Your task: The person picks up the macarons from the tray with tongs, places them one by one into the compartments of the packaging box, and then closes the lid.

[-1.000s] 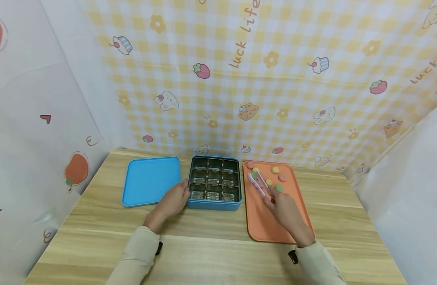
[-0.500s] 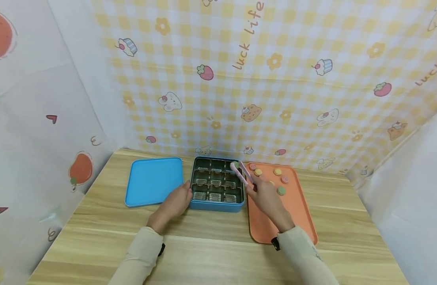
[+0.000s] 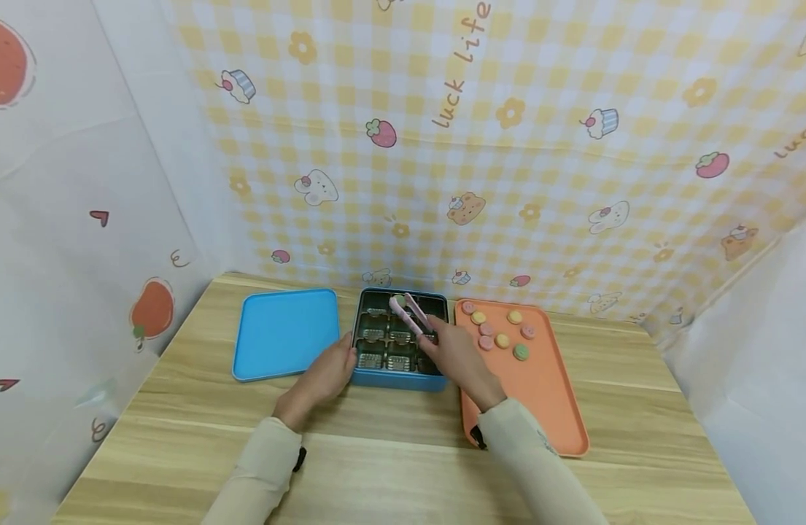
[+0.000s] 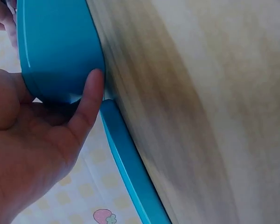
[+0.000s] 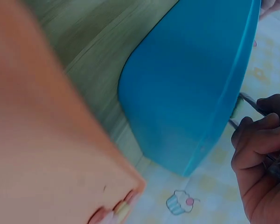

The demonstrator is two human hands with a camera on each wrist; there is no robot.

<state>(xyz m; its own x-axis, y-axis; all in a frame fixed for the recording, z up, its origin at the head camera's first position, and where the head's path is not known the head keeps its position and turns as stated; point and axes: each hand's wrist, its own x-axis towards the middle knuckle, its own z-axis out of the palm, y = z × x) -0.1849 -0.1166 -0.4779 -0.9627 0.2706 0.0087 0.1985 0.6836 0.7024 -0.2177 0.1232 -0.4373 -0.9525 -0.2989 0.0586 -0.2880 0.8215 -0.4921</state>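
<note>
Pink-and-white tongs (image 3: 405,316) are held in my right hand (image 3: 460,357), over the back middle of a blue box (image 3: 397,380). A small green macaron (image 3: 399,300) sits between the tips of the tongs. Inside the box is a dark insert (image 3: 374,335) with rows of square compartments, partly covered by the hand and tongs. My left hand (image 3: 327,372) holds the box at its left side; in the left wrist view one finger (image 4: 89,100) lies straight along the outer wall and the other fingertips are mostly hidden.
To the right lies an orange tray (image 3: 534,401) with several macarons, among them a yellow one (image 3: 515,317), a pink one (image 3: 528,332) and a green one (image 3: 521,353). A blue lid (image 3: 287,332) lies left of the box. Behind hangs a checked cloth (image 3: 403,160).
My right hand has moved left from the tray to above the box, carrying the green macaron in the tongs. The left hand stays at the box's side.
</note>
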